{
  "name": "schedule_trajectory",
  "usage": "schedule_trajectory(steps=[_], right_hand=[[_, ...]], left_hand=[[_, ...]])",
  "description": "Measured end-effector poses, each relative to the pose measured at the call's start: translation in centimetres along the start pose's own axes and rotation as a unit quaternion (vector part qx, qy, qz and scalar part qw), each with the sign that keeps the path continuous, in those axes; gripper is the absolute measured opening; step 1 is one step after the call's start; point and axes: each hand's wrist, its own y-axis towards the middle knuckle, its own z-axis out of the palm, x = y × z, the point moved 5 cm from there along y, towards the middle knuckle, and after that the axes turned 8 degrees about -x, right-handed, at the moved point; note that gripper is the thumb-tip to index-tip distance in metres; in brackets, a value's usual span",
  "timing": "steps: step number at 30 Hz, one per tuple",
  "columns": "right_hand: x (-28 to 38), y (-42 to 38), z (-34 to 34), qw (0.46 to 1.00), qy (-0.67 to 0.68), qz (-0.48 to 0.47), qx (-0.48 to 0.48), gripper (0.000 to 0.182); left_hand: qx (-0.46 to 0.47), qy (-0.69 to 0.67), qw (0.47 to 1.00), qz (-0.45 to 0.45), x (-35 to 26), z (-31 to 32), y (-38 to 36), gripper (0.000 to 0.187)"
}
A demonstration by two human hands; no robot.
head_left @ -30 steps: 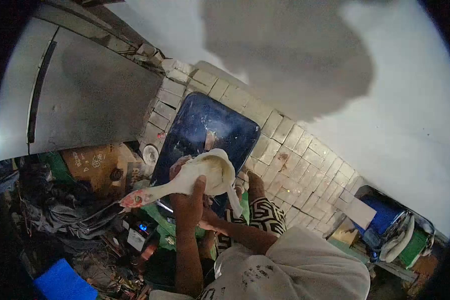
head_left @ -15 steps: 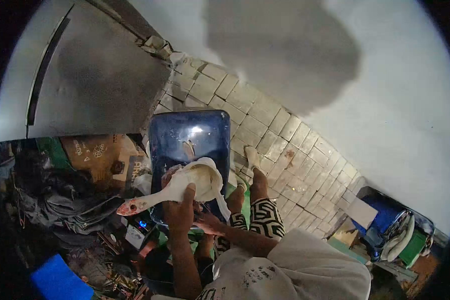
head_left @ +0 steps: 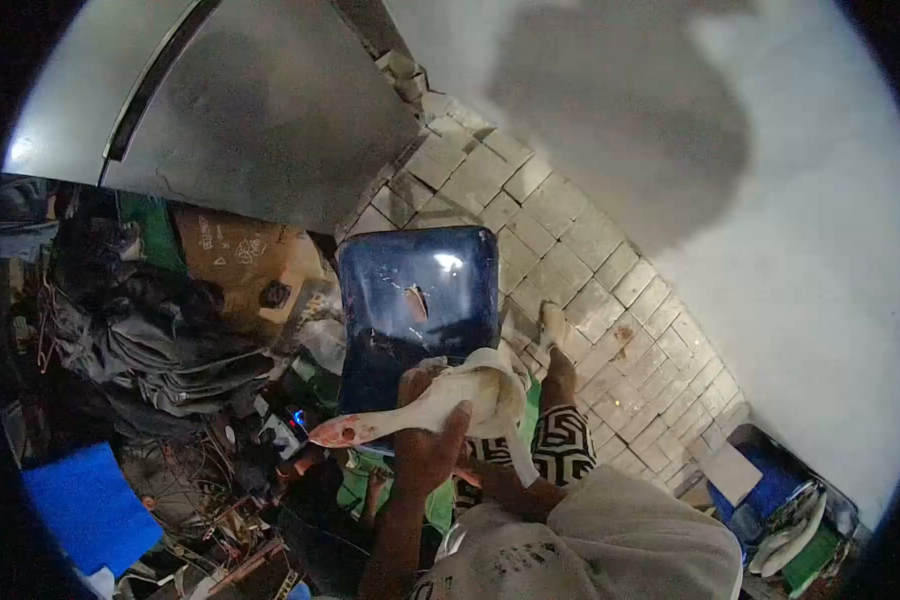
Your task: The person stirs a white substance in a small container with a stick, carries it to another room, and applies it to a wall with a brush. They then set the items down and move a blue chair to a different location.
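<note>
Pale grey paving bricks [head_left: 570,250] are running between a white wall [head_left: 820,220] and a metal sheet [head_left: 260,110], with cluttered scrap (wires, cardboard) lying alongside. The left hand [head_left: 432,440] is gripping a white, long-necked plastic form with a red tip [head_left: 440,400] above a dark blue rectangular tray [head_left: 415,290]. The right hand [head_left: 490,480] is largely hidden beneath, its grip impossible to tell.
</note>
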Motion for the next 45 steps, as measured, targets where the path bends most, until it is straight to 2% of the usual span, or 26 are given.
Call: schedule_trajectory(steps=[4,6,11,14,22,23,25,29,30,32,34,35,37,39,40,41,42,43,44,45], right_hand=[[0.3,-0.3,0.7,1.0,-0.008,0.01,0.003,0.064],[0.5,-0.5,0.9,1.0,-0.012,0.012,0.003,0.065],[0.5,-0.5,0.9,1.0,-0.014,0.011,0.004,0.066],[0.5,-0.4,0.9,1.0,-0.017,0.005,0.007,0.067],[-0.9,-1.1,0.0,1.0,-0.017,0.008,0.02,0.069],[-1.6,-1.2,-0.2,1.0,-0.017,0.016,0.019,0.069],[-2.5,-1.2,-0.9,0.999,-0.02,0.024,0.016,0.069],[-4.5,-0.5,-2.0,0.999,-0.008,0.046,0.002,0.07],[-4.7,-0.3,-2.4,0.999,-0.01,0.047,0.0,0.071],[-3.9,-0.4,-2.9,0.999,0.003,0.04,-0.002,0.071],[-2.3,-0.8,-3.2,1.0,0.023,0.018,-0.003,0.072],[-0.3,-1.3,-3.6,0.999,0.047,-0.007,0.001,0.072],[5.0,-3.3,-4.1,0.989,0.12,-0.078,0.024,0.072],[8.9,-5.3,-6.5,0.961,0.218,-0.154,0.07,0.073],[9.0,-5.7,-8.8,0.94,0.273,-0.177,0.105,0.073],[7.2,-5.3,-11.7,0.925,0.32,-0.159,0.126,0.073],[4.0,-4.8,-15.9,0.914,0.365,-0.129,0.124,0.074],[1.7,-4.5,-20.7,0.921,0.371,-0.112,0.052,0.074],[0.3,-6.1,-25.7,0.912,0.378,-0.137,-0.083,0.08],[-0.3,-8.0,-30.0,0.918,0.352,-0.14,-0.116,0.084]], left_hand=[[0.004,-0.012,1.0,-0.003,-0.7,-0.4,-0.7,0.045],[0.022,0.044,0.999,0.009,0.3,-0.6,-1.2,0.059],[0.042,0.044,0.998,-0.005,2.0,-0.7,-2.6,0.062],[0.017,-0.001,1.0,-0.019,3.7,-0.6,-3.2,0.062],[-0.014,0.048,0.999,-0.005,3.9,-0.4,-2.7,0.054],[-0.012,0.045,0.999,0.001,3.1,-0.2,-2.4,0.054],[-0.03,-0.036,0.998,-0.048,1.2,-0.1,-1.8,0.052],[-0.006,-0.069,0.997,-0.024,1.5,0.8,-0.7,0.052],[-0.007,-0.059,0.996,-0.066,2.7,0.8,-0.6,0.049],[0.003,-0.054,0.994,-0.091,2.1,1.0,0.3,0.045],[-0.009,-0.114,0.993,0.009,-1.0,1.1,1.1,0.043],[0.002,-0.119,0.993,0.02,-1.3,1.0,1.4,0.043],[0.034,-0.021,0.999,0.002,0.4,0.6,1.8,0.042],[0.07,-0.003,0.998,0.006,2.7,0.4,2.2,0.043],[0.082,-0.012,0.996,0.017,1.3,0.6,2.4,0.044],[0.096,-0.021,0.995,0.028,-0.1,0.8,2.6,0.044],[0.121,-0.026,0.992,-0.028,-3.4,0.8,2.2,0.043],[0.154,-0.035,0.985,-0.067,-6.2,0.4,2.1,0.042],[0.159,-0.038,0.985,-0.052,-5.8,0.7,2.8,0.042],[0.174,0.012,0.983,0.06,-4.9,1.4,3.9,0.04]])
